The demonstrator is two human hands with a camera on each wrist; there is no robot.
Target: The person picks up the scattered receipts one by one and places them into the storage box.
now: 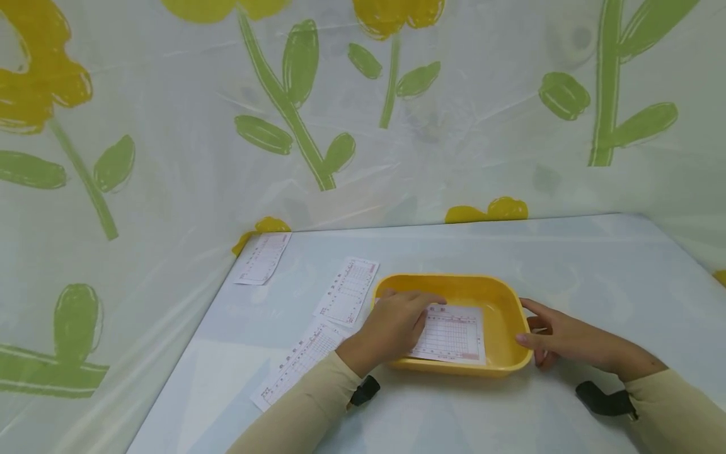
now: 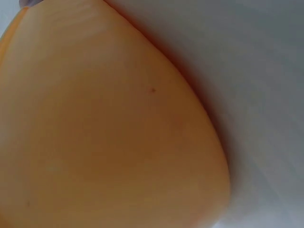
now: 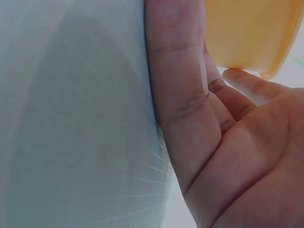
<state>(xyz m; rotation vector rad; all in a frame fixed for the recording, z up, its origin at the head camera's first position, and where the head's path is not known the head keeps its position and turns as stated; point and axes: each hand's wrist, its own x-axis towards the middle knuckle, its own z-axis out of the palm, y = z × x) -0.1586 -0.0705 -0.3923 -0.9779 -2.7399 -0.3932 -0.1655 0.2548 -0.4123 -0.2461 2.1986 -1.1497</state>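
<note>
A yellow plastic basin (image 1: 505,328) sits on the table in the head view. Inside it lies a white printed form slip (image 1: 454,334) with a red-lined grid. Reaching over the basin's left rim, my left hand (image 1: 394,321) rests over the left part of this slip; most of its fingertips are hidden. At the right end, my right hand (image 1: 573,340) touches the basin with its thumb and index finger, the other fingers loosely bent outside the wall. The left wrist view is filled by the basin's outer wall (image 2: 114,118). Fingers (image 3: 175,71) stand beside the wall in the right wrist view.
Left of the basin, three more printed slips lie on the table: one at the far corner (image 1: 263,258), one near the rim (image 1: 347,290), one partly under the left forearm (image 1: 300,362). A flower-patterned curtain (image 1: 442,157) borders the table at the back and left.
</note>
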